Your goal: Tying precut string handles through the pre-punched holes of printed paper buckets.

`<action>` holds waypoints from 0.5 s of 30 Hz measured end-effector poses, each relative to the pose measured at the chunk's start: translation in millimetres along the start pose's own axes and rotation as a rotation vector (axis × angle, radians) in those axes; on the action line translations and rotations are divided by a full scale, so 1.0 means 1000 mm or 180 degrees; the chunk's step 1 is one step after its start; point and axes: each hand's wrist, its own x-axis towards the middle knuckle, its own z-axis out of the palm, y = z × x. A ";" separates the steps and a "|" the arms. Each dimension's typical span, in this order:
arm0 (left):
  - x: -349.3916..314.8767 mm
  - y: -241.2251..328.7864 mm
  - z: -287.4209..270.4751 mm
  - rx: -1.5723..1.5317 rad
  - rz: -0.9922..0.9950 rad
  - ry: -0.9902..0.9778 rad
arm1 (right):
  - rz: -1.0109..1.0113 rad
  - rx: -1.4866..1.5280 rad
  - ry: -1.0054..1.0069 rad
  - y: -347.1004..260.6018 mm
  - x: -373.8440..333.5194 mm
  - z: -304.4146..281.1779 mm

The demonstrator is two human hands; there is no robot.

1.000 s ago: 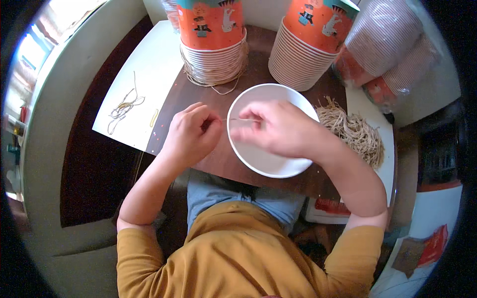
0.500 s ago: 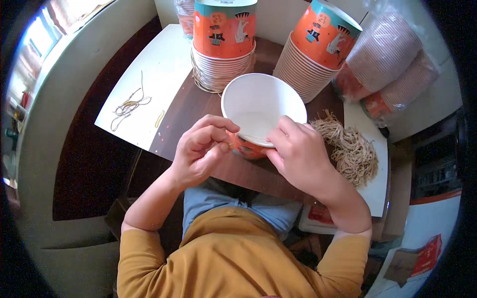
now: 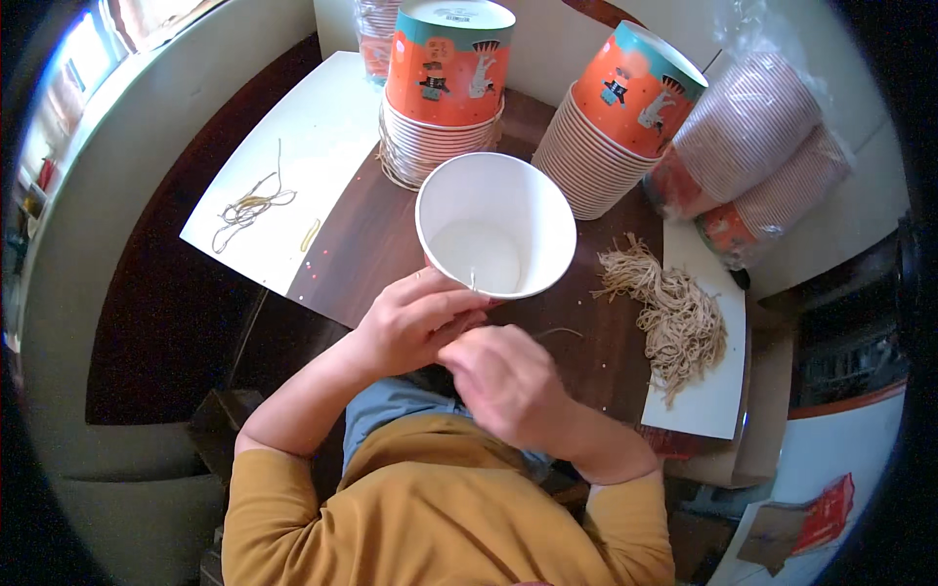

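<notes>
Near table's front edge, white paper cup [image 3: 496, 225] tipped up, gripped at rim by left hand [image 3: 410, 322]; right hand [image 3: 508, 376] pinched on thin string [image 3: 557, 333]. Stringing apparently just begun; string bundle [image 3: 669, 313] plentiful at right edge.

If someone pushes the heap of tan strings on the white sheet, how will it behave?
The heap of tan strings would probably be floppy and light: its thin strands lie loose and curled. Pushed, it would likely spread or drag apart rather than roll, since stray ends already reach off the white sheet.

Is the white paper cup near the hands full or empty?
Nearly empty: the paper cup opens toward the camera, its white bottom bare except a thin string at the rim; the left hand holds it.
</notes>
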 end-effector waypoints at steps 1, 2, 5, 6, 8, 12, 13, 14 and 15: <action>-0.003 -0.005 0.000 0.0086 0.0263 0.0033 | 0.0106 0.0126 -0.0046 -0.003 -0.003 0.006; -0.005 -0.008 0.000 0.0165 0.0419 0.0098 | 0.0111 0.0129 -0.0054 -0.003 -0.001 0.005; -0.012 -0.014 -0.008 0.0405 0.0544 0.0005 | 0.0286 0.0201 0.0055 0.010 0.013 -0.016; -0.013 -0.016 -0.010 0.0429 0.0574 -0.0030 | 0.0315 -0.0213 0.0034 0.016 0.019 -0.027; -0.011 -0.014 -0.014 0.0518 0.0587 -0.0084 | 0.0294 -0.0637 0.0052 0.029 0.038 -0.037; -0.004 -0.010 -0.017 0.0637 0.0696 -0.0135 | -0.0259 -0.0411 -0.0550 0.050 0.044 -0.026; -0.004 -0.010 -0.018 0.0634 0.0708 -0.0134 | -0.0330 -0.0649 -0.0577 0.048 0.043 -0.025; -0.006 -0.009 -0.018 0.0645 0.0648 -0.0040 | -0.0416 -0.0864 -0.0612 0.046 0.041 -0.023; -0.009 -0.009 -0.018 0.0654 0.0589 0.0053 | -0.0491 -0.0853 -0.0291 0.041 0.039 -0.019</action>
